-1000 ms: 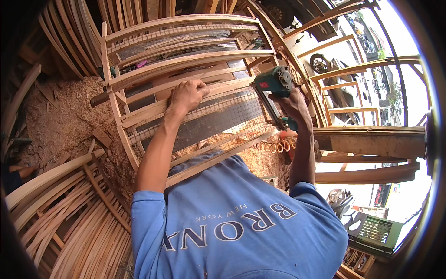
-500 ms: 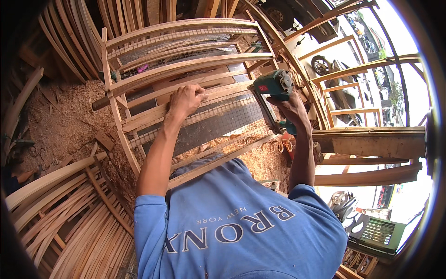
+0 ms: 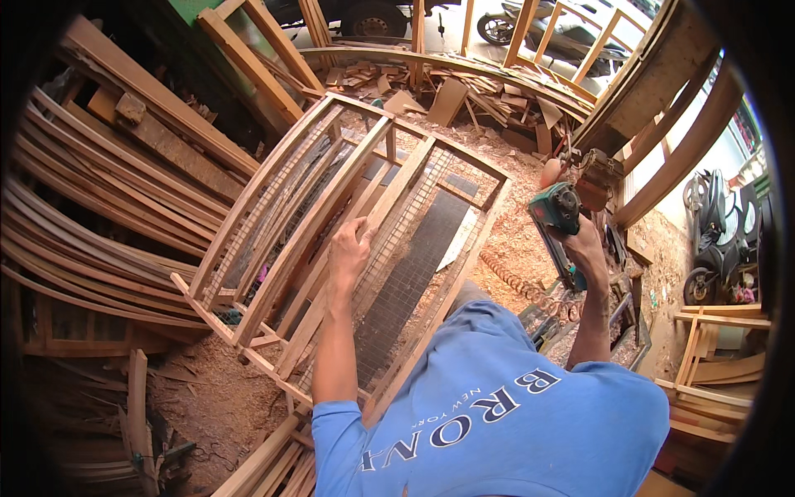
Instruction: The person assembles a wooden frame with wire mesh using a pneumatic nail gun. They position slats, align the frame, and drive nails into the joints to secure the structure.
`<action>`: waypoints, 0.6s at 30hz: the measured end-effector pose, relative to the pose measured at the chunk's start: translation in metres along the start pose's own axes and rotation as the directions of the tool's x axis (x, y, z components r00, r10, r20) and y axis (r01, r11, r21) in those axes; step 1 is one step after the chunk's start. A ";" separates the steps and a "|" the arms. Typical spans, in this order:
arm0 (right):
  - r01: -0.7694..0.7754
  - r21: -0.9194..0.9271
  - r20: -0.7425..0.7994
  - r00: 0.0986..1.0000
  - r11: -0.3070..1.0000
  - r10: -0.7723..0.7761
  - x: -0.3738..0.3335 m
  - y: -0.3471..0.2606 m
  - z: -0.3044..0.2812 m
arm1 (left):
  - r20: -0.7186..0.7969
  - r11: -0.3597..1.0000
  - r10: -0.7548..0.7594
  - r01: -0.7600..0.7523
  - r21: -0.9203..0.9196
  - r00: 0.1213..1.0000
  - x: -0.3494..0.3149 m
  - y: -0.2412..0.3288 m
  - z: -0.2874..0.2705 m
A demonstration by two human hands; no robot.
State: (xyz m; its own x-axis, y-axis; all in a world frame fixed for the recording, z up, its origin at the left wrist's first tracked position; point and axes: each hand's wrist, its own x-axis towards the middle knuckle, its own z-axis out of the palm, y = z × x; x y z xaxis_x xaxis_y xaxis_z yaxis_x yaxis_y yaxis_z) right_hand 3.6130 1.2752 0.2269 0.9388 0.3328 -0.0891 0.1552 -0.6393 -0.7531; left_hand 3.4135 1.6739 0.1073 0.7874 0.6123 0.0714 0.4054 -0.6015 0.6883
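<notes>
Left hand (image 3: 348, 247): fingers curled around 1 slat (image 3: 403, 180) of the wooden frame (image 3: 471, 248). Right hand (image 3: 586, 246): fingers gripping a green nail gun (image 3: 555, 211).

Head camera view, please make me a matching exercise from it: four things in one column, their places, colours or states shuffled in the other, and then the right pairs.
Column one
1. Left hand
2. Right hand
3. Coiled hose
4. Shirt

Column two
A. Blue, with dark lettering
B. Gripping the teal power tool
C. At a wooden slat, fingers curled
D. In loops to the right of the wooden frame

Right pairs: 1-C, 2-B, 3-D, 4-A
</notes>
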 end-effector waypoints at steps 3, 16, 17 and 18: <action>-0.116 0.030 0.009 0.993 0.993 0.116 0.019 0.037 -0.008 | 0.047 0.999 -0.004 0.003 0.033 0.999 0.040 0.022 0.023; -0.242 -0.294 0.266 0.908 0.925 0.322 0.218 0.255 0.053 | 0.078 0.943 -0.244 0.217 0.253 0.967 0.119 0.086 0.077; -0.262 -0.347 0.351 0.854 0.901 0.384 0.231 0.273 0.055 | 0.033 0.937 -0.245 0.228 0.266 0.969 0.115 0.089 0.080; -0.243 -0.310 0.333 0.878 0.919 0.344 0.235 0.289 0.060 | -0.004 0.930 -0.200 0.191 0.314 0.980 0.111 0.092 0.084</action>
State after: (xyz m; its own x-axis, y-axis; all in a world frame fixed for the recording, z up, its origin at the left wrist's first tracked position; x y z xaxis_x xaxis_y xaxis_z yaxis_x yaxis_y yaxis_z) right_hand 3.8602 1.2102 -0.0503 0.7748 0.3032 -0.5547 0.0101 -0.8833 -0.4687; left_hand 3.5772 1.6431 0.1176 0.6887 0.7222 -0.0644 0.6732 -0.6039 0.4268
